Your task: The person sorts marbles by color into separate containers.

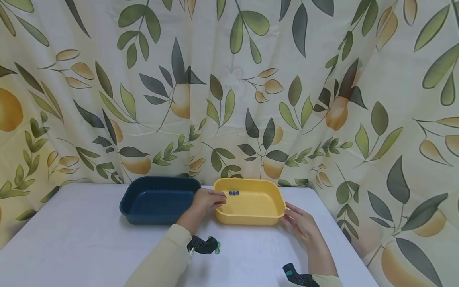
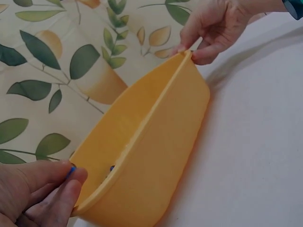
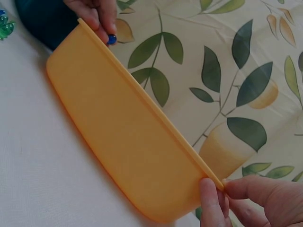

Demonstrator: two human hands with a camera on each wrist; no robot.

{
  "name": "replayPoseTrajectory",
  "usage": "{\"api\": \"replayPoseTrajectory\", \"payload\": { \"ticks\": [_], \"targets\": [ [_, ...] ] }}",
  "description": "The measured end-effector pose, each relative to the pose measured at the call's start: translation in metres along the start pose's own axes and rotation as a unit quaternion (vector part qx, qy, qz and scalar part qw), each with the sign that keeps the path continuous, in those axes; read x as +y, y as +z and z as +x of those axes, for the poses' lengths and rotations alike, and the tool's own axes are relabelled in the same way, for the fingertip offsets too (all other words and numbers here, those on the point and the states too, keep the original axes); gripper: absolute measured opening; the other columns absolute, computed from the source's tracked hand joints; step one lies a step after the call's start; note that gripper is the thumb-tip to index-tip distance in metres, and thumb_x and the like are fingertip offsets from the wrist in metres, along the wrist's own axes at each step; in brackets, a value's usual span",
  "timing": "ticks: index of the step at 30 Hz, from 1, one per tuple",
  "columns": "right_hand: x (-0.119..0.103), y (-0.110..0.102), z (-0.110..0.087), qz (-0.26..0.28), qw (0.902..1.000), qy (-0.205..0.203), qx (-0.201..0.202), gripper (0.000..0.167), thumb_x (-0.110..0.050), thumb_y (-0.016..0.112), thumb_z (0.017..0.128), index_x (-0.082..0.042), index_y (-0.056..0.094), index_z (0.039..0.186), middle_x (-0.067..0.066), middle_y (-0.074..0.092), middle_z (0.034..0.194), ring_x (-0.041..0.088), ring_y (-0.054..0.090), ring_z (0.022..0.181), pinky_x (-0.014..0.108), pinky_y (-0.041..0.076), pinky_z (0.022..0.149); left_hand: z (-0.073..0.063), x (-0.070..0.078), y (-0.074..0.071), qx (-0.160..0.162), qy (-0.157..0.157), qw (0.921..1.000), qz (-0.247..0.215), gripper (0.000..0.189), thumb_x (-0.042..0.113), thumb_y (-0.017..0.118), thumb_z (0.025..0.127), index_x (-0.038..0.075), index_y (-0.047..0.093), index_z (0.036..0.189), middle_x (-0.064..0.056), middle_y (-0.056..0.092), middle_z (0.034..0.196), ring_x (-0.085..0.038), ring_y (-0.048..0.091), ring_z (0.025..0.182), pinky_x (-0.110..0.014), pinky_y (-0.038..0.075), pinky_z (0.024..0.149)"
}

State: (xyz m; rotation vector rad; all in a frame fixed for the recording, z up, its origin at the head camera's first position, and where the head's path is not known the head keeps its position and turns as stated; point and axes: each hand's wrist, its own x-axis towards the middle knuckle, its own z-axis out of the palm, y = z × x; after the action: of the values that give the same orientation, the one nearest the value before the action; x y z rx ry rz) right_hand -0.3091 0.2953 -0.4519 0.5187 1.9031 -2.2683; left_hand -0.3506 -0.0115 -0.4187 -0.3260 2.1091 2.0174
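My left hand [image 1: 207, 201] pinches a blue marble [image 3: 111, 39] between thumb and fingertips, just above the left end of the yellow tray [image 1: 251, 220]. Inside that tray, towards the back left, three dark blue marbles [image 1: 234, 193] lie in a short row. At the tray's opposite end my right hand [image 1: 301, 224] grips the rim; thumb and fingers [image 3: 241, 187] pinch it from both sides in the right wrist view. The left wrist view shows the held marble only as a sliver of blue between the fingers.
A dark blue tray [image 1: 157, 220] stands left of the yellow one, partly behind my left hand. Several green marbles [image 1: 217, 250] lie on the white table [image 1: 247, 255] near my left wrist, partly hidden by its camera. A leaf-and-fruit patterned curtain [image 1: 229, 95] hangs behind the table.
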Motion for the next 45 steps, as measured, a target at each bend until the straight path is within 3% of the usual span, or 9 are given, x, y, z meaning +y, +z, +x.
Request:
{"api": "replayPoseTrajectory", "payload": {
  "ticks": [15, 25, 35, 45],
  "targets": [
    [-0.001, 0.001, 0.000, 0.003, 1.0000, 0.001, 0.003, 0.057, -0.006, 0.052, 0.100, -0.003, 0.030, 0.153, 0.022, 0.029, 0.157, 0.014, 0.062, 0.111, 0.022, 0.054, 0.093, -0.002, -0.003, 0.001, 0.017, 0.015, 0.9997, -0.010, 0.022, 0.000, 0.075, 0.084, -0.006, 0.072, 0.105, -0.017, 0.074, 0.096, -0.017, 0.073, 0.080, -0.024, 0.061, 0.072],
    [-0.001, 0.001, 0.001, 0.004, 1.0000, 0.005, 0.007, 0.057, -0.007, 0.053, 0.100, -0.003, 0.031, 0.153, 0.021, 0.028, 0.157, 0.016, 0.062, 0.114, 0.022, 0.054, 0.093, -0.005, -0.003, 0.001, 0.018, 0.015, 0.9997, 0.012, 0.023, 0.006, 0.075, 0.086, -0.003, 0.072, 0.107, -0.015, 0.074, 0.098, -0.021, 0.073, 0.088, -0.023, 0.061, 0.075],
    [-0.001, 0.001, 0.001, 0.002, 1.0000, 0.007, 0.007, 0.057, -0.008, 0.053, 0.100, -0.004, 0.031, 0.153, 0.021, 0.028, 0.157, 0.015, 0.063, 0.111, 0.022, 0.054, 0.093, -0.007, -0.008, 0.001, 0.009, 0.034, 0.9994, -0.006, 0.023, 0.004, 0.072, 0.088, -0.005, 0.071, 0.109, -0.018, 0.074, 0.100, -0.021, 0.073, 0.088, -0.028, 0.061, 0.078],
    [0.000, 0.000, 0.003, -0.003, 0.9999, 0.004, 0.010, 0.057, -0.008, 0.053, 0.100, -0.004, 0.031, 0.153, 0.020, 0.029, 0.157, 0.015, 0.063, 0.112, 0.021, 0.054, 0.093, -0.015, -0.012, -0.003, -0.012, 0.023, 0.9996, 0.009, 0.027, 0.012, 0.074, 0.088, -0.002, 0.071, 0.110, -0.013, 0.075, 0.096, -0.018, 0.073, 0.086, -0.027, 0.061, 0.078]
  ]
}}
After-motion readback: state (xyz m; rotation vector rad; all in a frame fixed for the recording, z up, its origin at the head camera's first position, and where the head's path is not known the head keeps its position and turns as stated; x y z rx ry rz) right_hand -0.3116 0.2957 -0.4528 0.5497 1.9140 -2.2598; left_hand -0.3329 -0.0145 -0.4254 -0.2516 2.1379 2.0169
